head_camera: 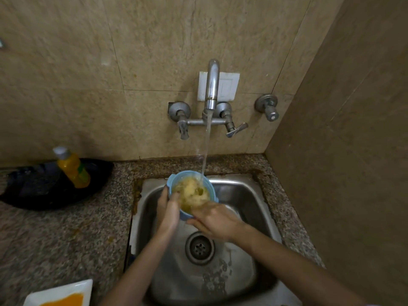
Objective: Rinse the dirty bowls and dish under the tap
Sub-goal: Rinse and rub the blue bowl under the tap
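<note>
Rinsing bowl (171,184) under running tap (212,85).
Left hand (169,209) is gripping rim; right hand (215,219) is reaching inside, grip unclear.

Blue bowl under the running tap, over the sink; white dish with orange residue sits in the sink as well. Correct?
One thing is off: the white dish with orange residue is not in the sink; the head view shows it on the counter left of the sink. The blue bowl is under the running tap, over the sink, as stated.
</note>
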